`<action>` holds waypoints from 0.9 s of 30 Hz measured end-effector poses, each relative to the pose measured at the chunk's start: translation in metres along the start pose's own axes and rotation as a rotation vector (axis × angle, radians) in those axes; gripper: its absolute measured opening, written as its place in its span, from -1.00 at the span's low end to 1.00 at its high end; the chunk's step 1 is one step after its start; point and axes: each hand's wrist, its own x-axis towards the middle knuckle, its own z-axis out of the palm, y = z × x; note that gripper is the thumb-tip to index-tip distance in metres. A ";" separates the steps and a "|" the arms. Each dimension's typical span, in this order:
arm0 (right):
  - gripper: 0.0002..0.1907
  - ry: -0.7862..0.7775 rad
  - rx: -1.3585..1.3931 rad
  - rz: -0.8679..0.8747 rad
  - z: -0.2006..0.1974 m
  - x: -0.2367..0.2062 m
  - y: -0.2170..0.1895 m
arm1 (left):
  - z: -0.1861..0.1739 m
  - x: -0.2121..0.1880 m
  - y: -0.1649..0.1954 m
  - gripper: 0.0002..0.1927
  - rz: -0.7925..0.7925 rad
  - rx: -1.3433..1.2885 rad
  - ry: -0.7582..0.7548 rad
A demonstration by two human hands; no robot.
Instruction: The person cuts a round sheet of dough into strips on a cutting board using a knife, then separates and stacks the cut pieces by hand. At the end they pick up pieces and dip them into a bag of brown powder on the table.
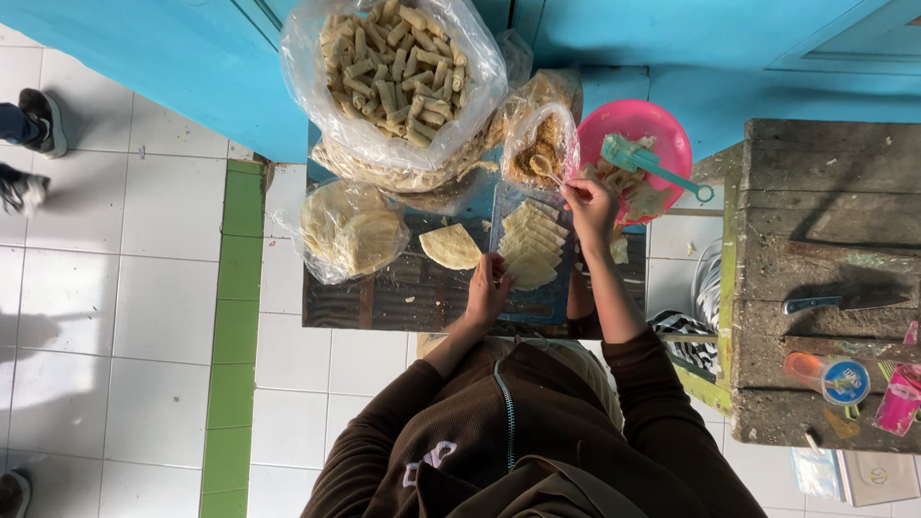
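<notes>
My right hand holds a small spoon whose bowl reaches into a clear bag of brown crumbly filling. My left hand rests with fingers spread on the near end of a blue cutting board. On that board lies a fanned row of pale wedge-shaped pastry sheets. One more wedge sheet lies alone on the dark low table, left of the board.
A large bag of rolled pastry sticks fills the table's far side. A bag of round wrappers lies at the left. A pink bowl with a teal brush stands right. A wooden bench bears a knife and containers. Someone's shoes stand far left.
</notes>
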 end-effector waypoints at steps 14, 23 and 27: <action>-0.83 -0.298 0.078 0.266 -0.069 -0.142 0.049 | 0.003 0.001 0.015 -0.38 0.142 0.238 -0.020; -0.71 -0.213 -0.661 -0.703 -0.071 -0.151 -0.008 | 0.002 0.002 0.026 -0.40 0.120 0.243 -0.037; -0.76 -0.209 -0.689 -0.760 -0.071 -0.152 -0.022 | 0.003 0.001 0.027 -0.39 0.136 0.246 -0.026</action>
